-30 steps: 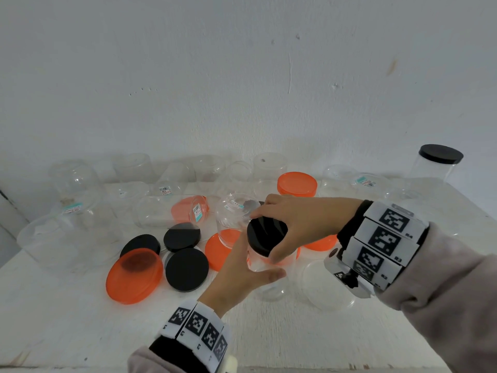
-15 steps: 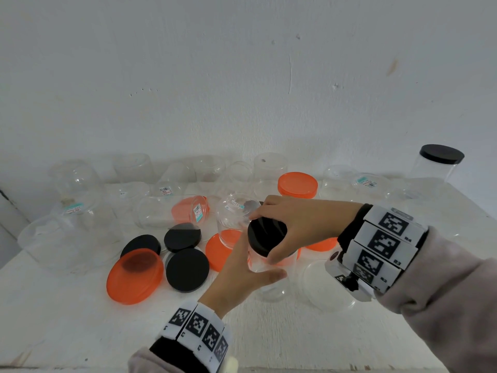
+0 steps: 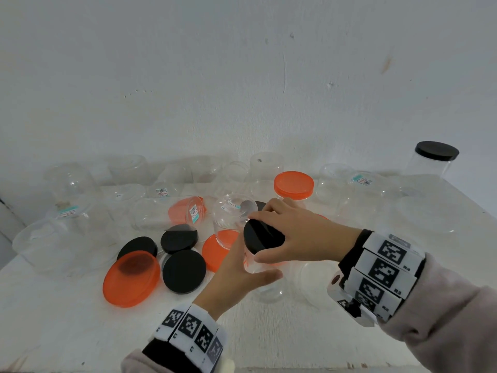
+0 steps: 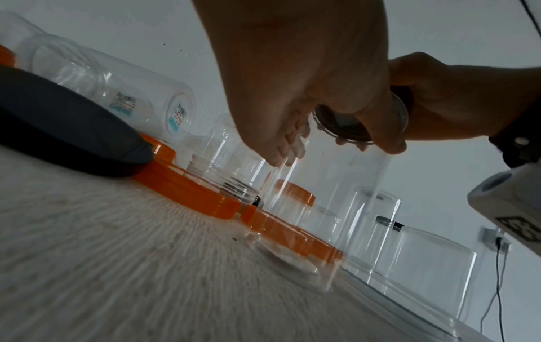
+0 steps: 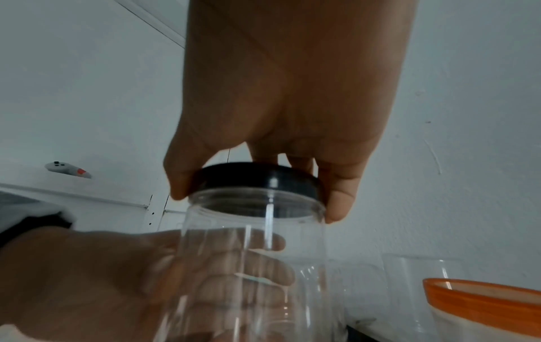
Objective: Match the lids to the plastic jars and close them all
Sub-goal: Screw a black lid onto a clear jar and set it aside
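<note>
Two hands on one jar (image 3: 265,281); three loose black lids.

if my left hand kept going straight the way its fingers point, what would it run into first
The left hand already grips the clear jar, so nothing lies between. Past the jar, the overturned jar on an orange lid looks next in line, though depth is unclear.

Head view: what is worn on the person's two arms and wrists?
Both hands are bare. Each wrist carries a white band of square black-and-white coded markers over a black cuff. The sleeves are pale pinkish-grey. A white camera block hangs beneath the right wrist.
</note>
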Demonstrator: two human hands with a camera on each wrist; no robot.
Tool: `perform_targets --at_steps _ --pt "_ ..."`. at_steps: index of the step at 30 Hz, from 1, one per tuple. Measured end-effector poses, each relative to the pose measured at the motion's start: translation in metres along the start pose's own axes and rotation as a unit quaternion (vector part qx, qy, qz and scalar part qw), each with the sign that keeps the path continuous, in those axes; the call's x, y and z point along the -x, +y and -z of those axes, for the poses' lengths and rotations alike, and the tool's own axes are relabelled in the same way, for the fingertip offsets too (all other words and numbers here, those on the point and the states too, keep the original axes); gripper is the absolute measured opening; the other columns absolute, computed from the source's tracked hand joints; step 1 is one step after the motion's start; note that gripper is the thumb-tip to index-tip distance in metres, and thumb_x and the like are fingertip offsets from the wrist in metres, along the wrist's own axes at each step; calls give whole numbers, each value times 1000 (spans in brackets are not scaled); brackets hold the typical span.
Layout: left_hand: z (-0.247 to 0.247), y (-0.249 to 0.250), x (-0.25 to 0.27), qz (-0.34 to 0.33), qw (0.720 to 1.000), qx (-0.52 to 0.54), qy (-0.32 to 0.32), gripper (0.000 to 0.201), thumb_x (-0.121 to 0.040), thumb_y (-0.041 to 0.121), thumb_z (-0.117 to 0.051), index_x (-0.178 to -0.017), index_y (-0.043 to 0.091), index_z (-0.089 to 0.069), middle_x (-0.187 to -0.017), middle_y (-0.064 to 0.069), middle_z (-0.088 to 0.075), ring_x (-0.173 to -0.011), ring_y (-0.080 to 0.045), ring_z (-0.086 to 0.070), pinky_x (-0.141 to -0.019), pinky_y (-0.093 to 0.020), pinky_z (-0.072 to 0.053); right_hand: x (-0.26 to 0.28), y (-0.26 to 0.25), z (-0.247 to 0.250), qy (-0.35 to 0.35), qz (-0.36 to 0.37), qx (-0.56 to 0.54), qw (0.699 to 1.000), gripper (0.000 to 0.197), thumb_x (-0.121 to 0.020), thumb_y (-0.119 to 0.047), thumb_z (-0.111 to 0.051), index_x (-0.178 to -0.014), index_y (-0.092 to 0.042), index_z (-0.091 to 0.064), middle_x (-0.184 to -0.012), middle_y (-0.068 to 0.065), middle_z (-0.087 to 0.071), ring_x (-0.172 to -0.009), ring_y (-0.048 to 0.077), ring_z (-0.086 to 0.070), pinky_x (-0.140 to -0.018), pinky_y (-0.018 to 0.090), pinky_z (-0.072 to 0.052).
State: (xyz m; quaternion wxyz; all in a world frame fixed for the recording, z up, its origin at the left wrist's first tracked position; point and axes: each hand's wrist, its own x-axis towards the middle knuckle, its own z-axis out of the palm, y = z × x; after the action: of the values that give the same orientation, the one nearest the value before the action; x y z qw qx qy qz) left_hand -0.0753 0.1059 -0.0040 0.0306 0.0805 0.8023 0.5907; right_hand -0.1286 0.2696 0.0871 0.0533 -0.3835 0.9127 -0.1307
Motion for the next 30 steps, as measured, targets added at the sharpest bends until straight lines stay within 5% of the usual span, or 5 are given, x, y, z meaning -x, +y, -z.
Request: perform_targets --at_steps 6,13,20,24,30 --pt "17 7 -4 17 991 -117 -60 85 -67 57 -77 -119 77 -13 -120 58 -30 -111 33 -31 -88 -7 -34 15 3 -11 52 -19 -35 998 70 -83 -60 -58 -143 -35 -35 -130 -11 -37 -114 15 -30 -94 26 -37" --pt "59 27 -26 -30 957 -288 -13 64 -87 28 -65 -135 49 -29 -136 32 -27 -124 9 -29 -96 -11 -27 55 29 -1 154 -68 -184 968 55 -73 -53 -71 -124 -43 -51 -120 -23 -48 -115 0 -43 -96 21 -39" --pt "70 21 -64 -13 927 -367 75 61 -89 32 -64 -142 19 -37 -144 5 -36 -132 -10 -31 -105 -26 -25 114 61 75 425 -65 -306 849 51 -65 -55 -80 -111 -42 -62 -103 -23 -63 -85 2 -60 -69 19 -51" --pt "69 15 -73 15 926 -368 81 63 -90 45 -59 -143 17 -37 -146 2 -34 -134 -13 -29 -106 -29 -25 140 111 120 556 -107 -257 783 52 -72 -51 -69 -121 -38 -57 -123 -10 -61 -106 19 -62 -90 47 -53" --pt "66 4 -77 60 919 -383 68 60 -92 50 -51 -143 22 -35 -154 3 -18 -142 -18 -20 -111 -40 -26 128 195 140 532 -240 -94 806 69 -65 -59 -76 -123 -31 -50 -129 2 -49 -114 23 -52 -95 43 -47"
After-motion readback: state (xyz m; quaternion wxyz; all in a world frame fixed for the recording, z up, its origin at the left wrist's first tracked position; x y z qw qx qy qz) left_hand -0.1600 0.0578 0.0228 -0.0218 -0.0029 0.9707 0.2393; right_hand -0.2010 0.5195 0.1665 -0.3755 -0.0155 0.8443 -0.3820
